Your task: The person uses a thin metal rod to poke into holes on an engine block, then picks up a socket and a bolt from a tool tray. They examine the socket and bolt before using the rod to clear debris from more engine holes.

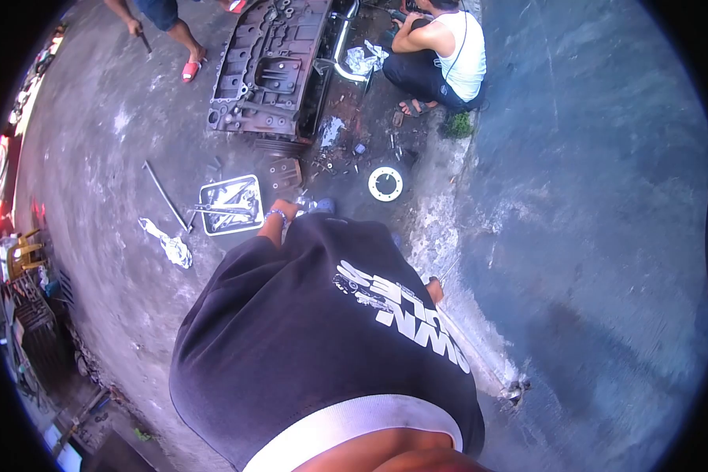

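My left hand (pixel 286 209), with a bracelet at its wrist, shows past the edge of my dark shirt. It is beside a tray (pixel 259 186) of metal tools, and a small pale, shiny thing (pixel 307 204) lies right by its fingers. Whether it grips that thing is too small to make out. On the other side, my right hand (pixel 435 289) is mostly hidden by the shirt, and its fingers do not show clearly. A blue shoe (pixel 323 206) peeks out near my left hand. Ahead lies a brown metal plate (pixel 285 173).
A large engine block (pixel 263 75) lies ahead. Beside it crouches a person (pixel 448 51) in a white top; another person's hand (pixel 135 27) holds a tool. A white ring (pixel 375 184), a long-handled bar (pixel 165 193) and a white rag (pixel 176 250) lie on the ground.
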Demonstrator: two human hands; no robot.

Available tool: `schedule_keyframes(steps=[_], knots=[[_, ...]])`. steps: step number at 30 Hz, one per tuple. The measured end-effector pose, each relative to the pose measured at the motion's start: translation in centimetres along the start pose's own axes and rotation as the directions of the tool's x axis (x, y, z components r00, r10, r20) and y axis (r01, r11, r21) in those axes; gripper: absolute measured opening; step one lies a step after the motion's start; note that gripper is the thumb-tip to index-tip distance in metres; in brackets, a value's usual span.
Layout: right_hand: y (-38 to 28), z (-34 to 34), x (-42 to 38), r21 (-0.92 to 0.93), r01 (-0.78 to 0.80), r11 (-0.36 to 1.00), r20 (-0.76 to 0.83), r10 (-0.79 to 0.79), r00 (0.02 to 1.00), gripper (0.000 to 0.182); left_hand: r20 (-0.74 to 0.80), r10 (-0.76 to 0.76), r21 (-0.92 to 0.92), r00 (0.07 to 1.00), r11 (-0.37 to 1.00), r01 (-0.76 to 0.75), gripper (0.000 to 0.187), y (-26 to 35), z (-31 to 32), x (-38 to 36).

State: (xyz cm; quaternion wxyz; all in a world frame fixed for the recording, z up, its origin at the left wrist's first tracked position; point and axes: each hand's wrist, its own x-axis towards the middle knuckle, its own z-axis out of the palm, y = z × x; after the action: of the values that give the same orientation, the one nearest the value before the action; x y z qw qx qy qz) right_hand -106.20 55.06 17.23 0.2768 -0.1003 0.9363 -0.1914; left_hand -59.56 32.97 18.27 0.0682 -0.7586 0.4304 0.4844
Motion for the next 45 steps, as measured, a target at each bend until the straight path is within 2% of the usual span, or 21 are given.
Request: schedule_keyframes(steps=[2, 6, 9, 10, 11, 12, 13, 14, 15, 16, 18, 21, 23, 25, 26, 30, 33, 34, 37, 40, 45], knots=[[0.5, 0.9, -1.0, -0.088, 0.059, 0.994, 0.005, -0.059, 0.998, 0.043, -0.113, -0.006, 0.156, 0.994, 0.987, 0.024, 0.049, -2.6, -0.3, 0.0], [3.1, 3.3, -1.1, -0.072, 0.021, 0.997, -0.182, -0.034, 0.983, 0.047, -0.184, -0.089, 0.063, 0.979, 0.993, 0.102, 0.050, -4.9, -2.4, -0.5], [0.2, 0.2, -1.9, 0.106, -0.238, 0.965, -0.369, 0.261, 0.892, 0.053, -0.251, -0.084, -0.015, 0.964, 0.996, 0.083, 0.061, -6.5, -2.7, 1.5], [1.9, -1.3, 0.0, -0.046, -0.090, 0.995, -0.521, 0.053, 0.852, 0.059, -0.273, -0.094, -0.089, 0.957, 0.993, 0.072, 0.060, -6.6, -2.6, 1.8], [-0.3, -3.7, -0.2, 0.150, 0.040, 0.988, -0.702, 0.078, 0.708, 0.059, -0.296, -0.107, -0.164, 0.949, 0.985, 0.060, 0.059, -6.6, -2.5, 1.7], [-2.6, -7.6, 0.3, 0.122, 0.043, 0.992, -0.736, 0.062, 0.674, 0.054, -0.269, -0.110, -0.231, 0.957, 0.972, 0.047, 0.058, -5.7, -3.1, 0.5], [-4.8, -11.8, 0.1, -0.012, 0.292, 0.956, -0.836, -0.169, 0.522, 0.048, -0.284, -0.117, -0.248, 0.952, 0.968, 0.045, 0.054, -5.8, -2.6, 0.7], [-7.4, -16.0, 0.7, -0.126, 0.523, 0.843, -0.911, -0.307, 0.275, 0.044, -0.298, -0.124, -0.262, 0.947, 0.964, 0.043, 0.050, -5.8, -2.2, 1.1], [-9.0, -20.8, 1.6, -0.271, 0.434, 0.859, -0.916, -0.369, 0.159, 0.043, -0.310, -0.129, -0.274, 0.942, 0.961, 0.042, 0.047, -5.9, -1.8, 1.2], [-12.7, -25.2, 0.6, -0.391, 0.479, 0.786, -0.907, -0.418, -0.053, 0.043, -0.313, -0.121, -0.297, 0.942, 0.955, 0.024, 0.044, -5.5, -1.9, 0.6], [-16.7, -34.4, 1.2, -0.519, 0.483, 0.705, -0.855, -0.437, -0.280, 0.042, -0.360, -0.143, -0.288, 0.922, 0.957, 0.036, 0.042, -5.1, -1.5, 0.1], [-22.5, -47.3, 0.2, -0.625, 0.418, 0.659, -0.764, -0.408, -0.500, 0.039, -0.414, -0.143, -0.314, 0.899, 0.949, 0.006, 0.039, -5.6, -0.5, 1.2], [-24.7, -57.3, 0.5, -0.698, 0.017, 0.716, -0.492, -0.462, -0.738, 0.038, -0.424, -0.121, -0.277, 0.898, 0.961, -0.002, 0.039, -4.7, -1.3, 0.3], [-28.4, -63.6, -2.7, -0.678, -0.143, 0.721, -0.262, -0.419, -0.869, 0.037, -0.434, -0.126, -0.290, 0.892, 0.957, -0.006, 0.039, -4.8, -1.5, 0.7], [-30.4, -66.9, -3.7, -0.738, -0.115, 0.665, -0.154, -0.331, -0.931, 0.035, -0.441, -0.129, -0.292, 0.888, 0.956, -0.006, 0.039, -4.8, -1.5, 0.7], [-33.1, -75.3, -4.0, -0.762, -0.155, 0.628, -0.103, -0.354, -0.930, 0.030, -0.410, -0.168, -0.253, 0.896, 0.965, 0.065, 0.040, -3.9, -1.9, -0.6], [-31.7, -76.4, 0.0, -0.677, -0.200, 0.708, -0.355, -0.552, -0.754, 0.028, -0.372, -0.168, -0.203, 0.913, 0.974, 0.097, 0.042, -3.0, -1.3, -1.0], [-30.0, -77.0, 3.0, -0.595, -0.135, 0.792, -0.564, -0.532, -0.632, 0.034, -0.363, -0.150, -0.201, 0.920, 0.976, 0.080, 0.042, -2.9, -1.0, -1.1], [-25.9, -73.0, 7.0, -0.566, -0.479, 0.671, -0.267, -0.699, -0.663, 0.035, -0.358, -0.082, -0.167, 0.930, 0.986, 0.023, 0.048, -3.9, 0.7, 0.7], [-26.5, -71.3, 8.5, -0.535, -0.474, 0.699, -0.308, -0.685, -0.660, 0.035, -0.268, -0.062, -0.281, 0.961, 0.960, -0.016, 0.051, -2.3, -0.6, -1.8], [-25.1, -72.2, 9.7, -0.483, -0.524, 0.701, -0.310, -0.697, -0.646, 0.033, -0.341, -0.029, -0.018, 0.940, 1.000, 0.024, 0.045, -4.0, -0.2, -0.8]])
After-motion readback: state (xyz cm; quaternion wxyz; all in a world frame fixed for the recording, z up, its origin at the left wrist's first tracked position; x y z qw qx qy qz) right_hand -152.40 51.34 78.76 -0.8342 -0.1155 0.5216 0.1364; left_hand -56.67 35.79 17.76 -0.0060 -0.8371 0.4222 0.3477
